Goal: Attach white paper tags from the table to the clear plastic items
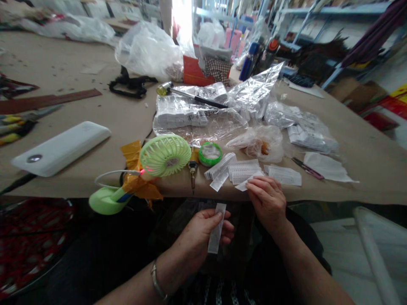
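Observation:
My left hand (206, 231), below the table's front edge, pinches a narrow white paper strip (215, 237) between thumb and fingers. At the table edge, my right hand (269, 199) has its fingertips closed on the end of a white label strip (244, 185). That strip lies against a stack of printed label strips (244, 169). To the left of the stack, more strips (221, 169) are fanned out, and a printed sheet of labels (284, 174) lies to the right. A green round tub (210, 154) with white stuff inside stands behind them.
A green fan (165, 156) is taped at the edge, beside a pointed metal-tipped tool (192, 169). Behind lie plastic-wrapped label bundles (181, 114) with a hammer (200, 99) on top. Tweezers (308, 168) lie right, a white power bank (63, 146) left.

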The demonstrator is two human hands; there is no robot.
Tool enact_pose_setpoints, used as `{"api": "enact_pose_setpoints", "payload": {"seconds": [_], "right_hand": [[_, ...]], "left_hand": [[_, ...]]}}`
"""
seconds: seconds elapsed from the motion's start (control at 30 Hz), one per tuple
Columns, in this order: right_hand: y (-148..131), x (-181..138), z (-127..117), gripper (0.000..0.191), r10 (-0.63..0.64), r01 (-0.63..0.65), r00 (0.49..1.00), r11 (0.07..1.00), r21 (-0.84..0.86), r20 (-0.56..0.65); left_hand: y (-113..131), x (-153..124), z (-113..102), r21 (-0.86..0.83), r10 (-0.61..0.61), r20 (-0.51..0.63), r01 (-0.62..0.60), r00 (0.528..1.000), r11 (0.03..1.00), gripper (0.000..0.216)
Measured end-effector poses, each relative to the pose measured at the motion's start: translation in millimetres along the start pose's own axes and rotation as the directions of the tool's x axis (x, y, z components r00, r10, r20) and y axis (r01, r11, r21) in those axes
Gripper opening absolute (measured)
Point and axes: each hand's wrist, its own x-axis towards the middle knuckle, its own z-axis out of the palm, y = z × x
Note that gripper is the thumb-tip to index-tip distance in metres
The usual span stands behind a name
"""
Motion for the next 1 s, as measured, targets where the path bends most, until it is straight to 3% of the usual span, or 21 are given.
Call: {"api": "enact_pose_setpoints", "payload": {"seconds": [0.1,0.3,0.53,0.73,0.83,0.9,1.0], "right_hand": [[-11,0,-8,0.023,-0.037,0.041,0.998,0.995,0.091,-0.044],[-53,-12,-6,0.014,-0.24,0.174,0.96,0.916,0.363,0.144],[-61,-21,3,0.014,-0.301,0.193,0.928,0.894,0.405,0.22],[-57,-24,-7,0.018,-0.304,0.179,0.915,0.895,0.408,0.265],[-31,-24,-20,0.032,-0.151,0.09,0.968,0.954,0.286,0.202],[-5,-24,-28,0.038,0.04,-0.046,0.994,0.997,0.062,0.097],[31,-29,-37,0.049,0.224,-0.188,0.971,0.927,-0.325,0.077]], "left_hand": [[4,-2,3,-0.037,-0.036,0.034,0.037,0.999,0.999,0.016],[7,-3,5,-0.226,0.005,0.122,0.023,0.993,0.974,0.01],[3,-6,-1,-0.237,-0.029,0.188,0.074,0.982,0.969,0.022],[1,-5,-3,-0.213,-0.043,0.195,0.085,0.98,0.973,0.022],[1,-6,-3,-0.121,-0.082,0.145,0.1,0.986,0.988,0.019],[1,-6,-3,-0.045,-0.098,0.111,0.104,0.989,0.994,0.019],[-2,-3,-3,-0.002,-0.094,0.09,0.095,0.991,0.995,0.018]]}}
